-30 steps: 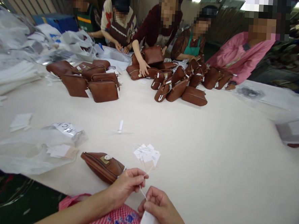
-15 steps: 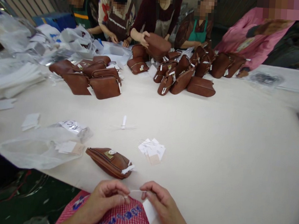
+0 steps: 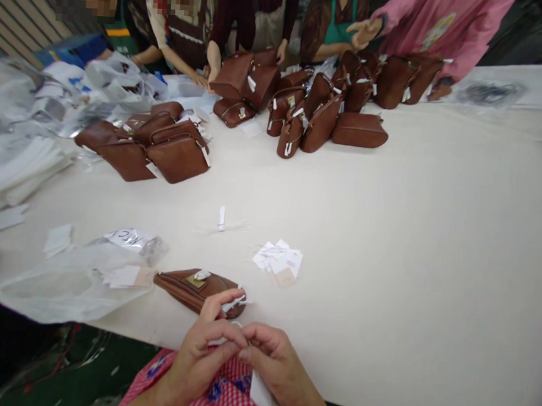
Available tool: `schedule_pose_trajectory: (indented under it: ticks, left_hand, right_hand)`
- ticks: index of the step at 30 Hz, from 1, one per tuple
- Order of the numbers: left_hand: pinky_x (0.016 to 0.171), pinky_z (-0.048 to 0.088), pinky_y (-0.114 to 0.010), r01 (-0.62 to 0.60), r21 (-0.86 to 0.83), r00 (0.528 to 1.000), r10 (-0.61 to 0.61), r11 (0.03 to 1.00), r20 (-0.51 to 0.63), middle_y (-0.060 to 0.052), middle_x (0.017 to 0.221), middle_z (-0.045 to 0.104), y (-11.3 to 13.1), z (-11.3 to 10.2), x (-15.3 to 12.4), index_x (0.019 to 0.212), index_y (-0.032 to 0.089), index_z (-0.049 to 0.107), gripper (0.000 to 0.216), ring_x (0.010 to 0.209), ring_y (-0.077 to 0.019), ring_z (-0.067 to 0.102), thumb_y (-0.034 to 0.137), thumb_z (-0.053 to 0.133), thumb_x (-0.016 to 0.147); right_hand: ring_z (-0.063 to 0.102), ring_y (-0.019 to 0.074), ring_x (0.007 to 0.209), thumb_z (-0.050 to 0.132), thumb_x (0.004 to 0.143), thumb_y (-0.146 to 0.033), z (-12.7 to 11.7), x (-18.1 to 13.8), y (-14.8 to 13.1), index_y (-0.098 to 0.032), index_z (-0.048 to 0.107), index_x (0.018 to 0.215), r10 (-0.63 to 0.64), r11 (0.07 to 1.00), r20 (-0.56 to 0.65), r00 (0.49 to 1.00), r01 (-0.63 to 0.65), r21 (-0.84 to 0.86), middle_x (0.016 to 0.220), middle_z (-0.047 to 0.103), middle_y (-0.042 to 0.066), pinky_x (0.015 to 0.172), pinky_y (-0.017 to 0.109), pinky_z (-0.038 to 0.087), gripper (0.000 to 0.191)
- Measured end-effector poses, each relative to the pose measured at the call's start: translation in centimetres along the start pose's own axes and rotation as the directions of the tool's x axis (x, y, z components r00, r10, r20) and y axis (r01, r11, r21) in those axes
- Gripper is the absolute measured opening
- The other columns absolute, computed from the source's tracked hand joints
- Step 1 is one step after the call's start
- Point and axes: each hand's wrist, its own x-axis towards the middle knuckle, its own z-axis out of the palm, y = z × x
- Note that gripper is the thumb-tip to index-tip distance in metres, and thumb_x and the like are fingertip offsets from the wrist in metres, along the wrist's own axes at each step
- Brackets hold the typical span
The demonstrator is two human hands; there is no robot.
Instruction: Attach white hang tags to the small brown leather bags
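Close to my lap, my left hand (image 3: 212, 340) and my right hand (image 3: 271, 356) meet, thumbs and forefingers pinching a thin white tag string (image 3: 236, 324) between them. A white tag (image 3: 262, 393) hangs below my right palm, partly hidden by that hand. Just beyond my left fingers lies a small brown leather bag (image 3: 183, 288) with a gold plate and a wrapped clasp. White strips (image 3: 233, 303) are fixed at its right end, and my raised left finger overlaps them. Farther right rests a loose pile of white tags (image 3: 280, 259) with strings.
Brown bags stand in a left group (image 3: 177, 154) and a right group (image 3: 322, 120). A plastic bag (image 3: 77, 283) with tags lies at left. Thin strings with a white band (image 3: 221, 218) lie mid-table. Several co-workers stand across the table (image 3: 387, 247).
My hands have come together, closing the gap where the string was stretched, and my left hand now overlaps the small bag. Across the table, a co-worker's large bag has moved left and down.
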Motion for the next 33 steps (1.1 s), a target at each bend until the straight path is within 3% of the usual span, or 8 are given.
schedule_pose_trajectory:
  ticks: [8, 14, 17, 19, 21, 24, 29, 33]
  left_hand:
    - [0.103, 0.039, -0.051, 0.188, -0.141, 0.971, -0.162, 0.972, 0.176, -0.011, 0.127, 0.058, 0.7, 0.6, 1.3, 0.075, 0.019, 0.071, 0.03, 0.121, -0.0299, 0.052, 0.047, 0.063, 0.085]
    - [0.098, 0.044, -0.044, -0.144, 0.202, 0.95, 0.078, 0.969, 0.303, -0.008, 0.123, 0.062, 1.2, -1.7, 3.1, 0.087, 0.023, 0.072, 0.023, 0.116, -0.0243, 0.051, 0.025, 0.05, 0.094]
    - [0.105, 0.037, -0.049, -0.348, 0.437, 0.887, 0.139, 0.83, 0.441, -0.007, 0.134, 0.056, 1.0, -3.2, 4.9, 0.115, 0.026, 0.064, 0.027, 0.125, -0.0262, 0.042, 0.019, 0.047, 0.094]
    - [0.103, 0.037, -0.05, -0.435, 0.523, 0.817, 0.077, 0.733, 0.572, -0.007, 0.129, 0.058, 0.8, -3.7, 6.1, 0.12, 0.025, 0.059, 0.03, 0.121, -0.0275, 0.044, 0.021, 0.052, 0.092]
    - [0.095, 0.042, -0.046, -0.454, 0.578, 0.77, -0.027, 0.678, 0.637, -0.007, 0.111, 0.063, 0.4, -3.8, 6.9, 0.111, 0.023, 0.062, 0.023, 0.107, -0.0259, 0.051, 0.022, 0.056, 0.089]
    - [0.088, 0.045, -0.044, -0.439, 0.652, 0.773, -0.111, 0.618, 0.625, -0.006, 0.097, 0.061, 0.0, -3.7, 7.5, 0.095, 0.019, 0.062, 0.01, 0.094, -0.0241, 0.053, 0.022, 0.057, 0.087]
    - [0.099, 0.04, -0.051, -0.468, 0.626, 0.728, -0.129, 0.624, 0.674, -0.01, 0.127, 0.052, -0.2, -3.9, 8.1, 0.1, 0.019, 0.06, 0.019, 0.116, -0.0295, 0.046, 0.019, 0.06, 0.082]
    - [0.101, 0.04, -0.05, -0.443, 0.587, 0.716, -0.127, 0.678, 0.687, -0.009, 0.119, 0.058, -0.5, -3.8, 8.4, 0.098, 0.02, 0.062, 0.018, 0.114, -0.0286, 0.049, 0.018, 0.06, 0.081]
  right_hand:
    - [0.041, 0.0082, 0.054, 0.078, 0.07, -0.044, -1.0, 0.4, 2.3, -0.018, 0.059, 0.065, -0.028, 0.99, -0.038, 0.999, 0.033, 0.134, 0.058, 0.051, -0.006, 0.057, 0.023, 0.035, 0.032]
    - [0.049, 0.0124, 0.068, 0.07, 0.078, -0.043, -1.9, 0.3, 2.4, -0.02, 0.06, 0.066, -0.143, 0.99, -0.089, 0.986, 0.141, -0.03, 0.072, 0.055, -0.003, 0.066, 0.026, 0.039, 0.028]
    - [0.058, 0.0178, 0.094, 0.067, 0.081, -0.036, -2.9, 0.1, 2.0, -0.021, 0.065, 0.07, -0.186, 0.968, -0.168, 0.968, 0.151, -0.199, 0.109, 0.064, 0.003, 0.083, 0.03, 0.041, 0.019]
    - [0.058, 0.0192, 0.1, 0.064, 0.082, -0.03, -3.5, 0.1, 2.0, -0.021, 0.067, 0.071, -0.196, 0.941, -0.209, 0.958, 0.124, -0.314, 0.115, 0.065, 0.004, 0.087, 0.03, 0.04, 0.014]
    - [0.059, 0.017, 0.085, 0.061, 0.084, -0.028, -3.9, 0.4, 2.2, -0.021, 0.066, 0.072, -0.181, 0.919, -0.227, 0.957, 0.082, -0.386, 0.092, 0.068, 0.002, 0.078, 0.028, 0.042, 0.015]
    - [0.051, 0.0132, 0.064, 0.056, 0.085, -0.025, -3.9, 1.3, 2.7, -0.02, 0.063, 0.07, -0.127, 0.912, -0.236, 0.963, 0.02, -0.411, 0.064, 0.057, -0.004, 0.063, 0.025, 0.037, 0.017]
    - [0.048, 0.0117, 0.062, 0.053, 0.083, -0.02, -3.5, 3.1, 3.6, -0.02, 0.063, 0.074, -0.089, 0.937, -0.243, 0.966, -0.001, -0.349, 0.064, 0.055, -0.005, 0.061, 0.024, 0.036, 0.014]
    - [0.048, 0.0117, 0.06, 0.055, 0.081, -0.021, -3.4, 4.2, 4.1, -0.018, 0.062, 0.068, -0.062, 0.921, -0.264, 0.963, -0.047, -0.387, 0.062, 0.056, -0.004, 0.059, 0.024, 0.035, 0.015]
